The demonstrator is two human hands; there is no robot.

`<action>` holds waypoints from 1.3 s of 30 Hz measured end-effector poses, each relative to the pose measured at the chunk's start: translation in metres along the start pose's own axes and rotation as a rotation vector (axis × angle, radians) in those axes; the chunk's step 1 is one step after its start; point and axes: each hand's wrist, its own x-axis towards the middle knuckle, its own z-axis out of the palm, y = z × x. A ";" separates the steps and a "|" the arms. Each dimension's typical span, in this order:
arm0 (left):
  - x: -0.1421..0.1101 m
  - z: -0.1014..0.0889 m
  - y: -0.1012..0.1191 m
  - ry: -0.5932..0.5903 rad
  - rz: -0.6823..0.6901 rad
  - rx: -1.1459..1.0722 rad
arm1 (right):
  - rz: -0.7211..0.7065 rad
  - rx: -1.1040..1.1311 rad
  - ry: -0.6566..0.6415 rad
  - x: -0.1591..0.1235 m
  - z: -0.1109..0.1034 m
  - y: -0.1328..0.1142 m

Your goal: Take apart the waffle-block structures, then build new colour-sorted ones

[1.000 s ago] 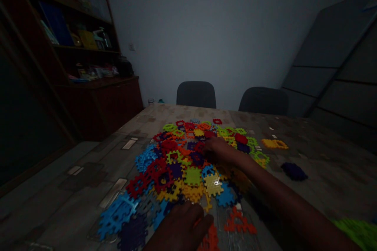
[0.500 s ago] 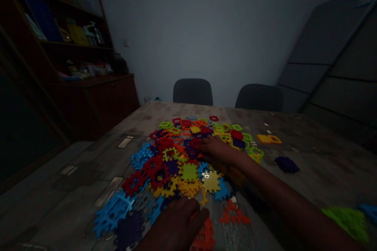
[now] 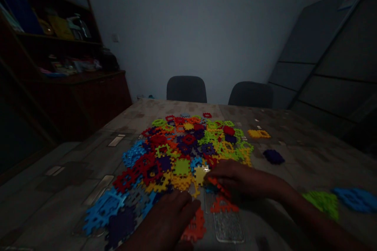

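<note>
A large heap of colourful interlocking plastic tiles (image 3: 182,167) with notched edges lies before me. My left hand (image 3: 173,213) is closed at the near side of the heap, its fingers and thumb around an orange tile (image 3: 196,225). Pinched in my right hand (image 3: 235,176) is another orange piece (image 3: 217,185), tilted, with part of it hidden by the fingers. A flat orange piece with an opening (image 3: 224,204) lies just below that hand. Close to the right fingertips sits a pale yellow tile (image 3: 200,175).
Right of the heap lie yellow tiles (image 3: 259,133), a dark purple stack (image 3: 273,156), a green stack (image 3: 322,204) and blue tiles (image 3: 355,199) on the patterned tablecloth (image 3: 118,164). Two dark chairs (image 3: 187,89) stand behind the table. A wooden cabinet (image 3: 79,98) is at left.
My right hand has come back from the middle of the heap toward me, now with an orange piece in it. My left hand stays by its orange tile. The view has turned slightly right.
</note>
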 end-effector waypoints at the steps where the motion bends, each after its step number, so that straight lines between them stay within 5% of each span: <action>1: 0.000 -0.002 0.001 -0.008 -0.012 -0.011 | 0.004 -0.006 -0.046 -0.005 0.004 -0.003; 3: -0.001 -0.005 0.003 -0.016 -0.031 -0.025 | 0.034 -0.035 -0.052 -0.013 0.011 -0.006; 9: -0.003 -0.004 0.003 -0.008 -0.033 -0.031 | 0.242 -0.083 0.229 -0.039 0.025 -0.006; 14: -0.001 -0.002 0.001 0.014 -0.012 -0.016 | 0.441 -0.074 0.231 -0.057 0.059 -0.009; 18: -0.004 0.001 -0.003 0.024 -0.016 -0.036 | 0.435 -0.061 0.226 -0.049 0.077 -0.010; 26: -0.032 -0.003 -0.013 0.058 -0.028 -0.087 | 0.431 -0.043 0.218 -0.040 0.077 -0.009; 39: -0.025 -0.012 -0.002 0.112 -0.093 -0.045 | 0.440 -0.031 0.165 -0.043 0.073 -0.012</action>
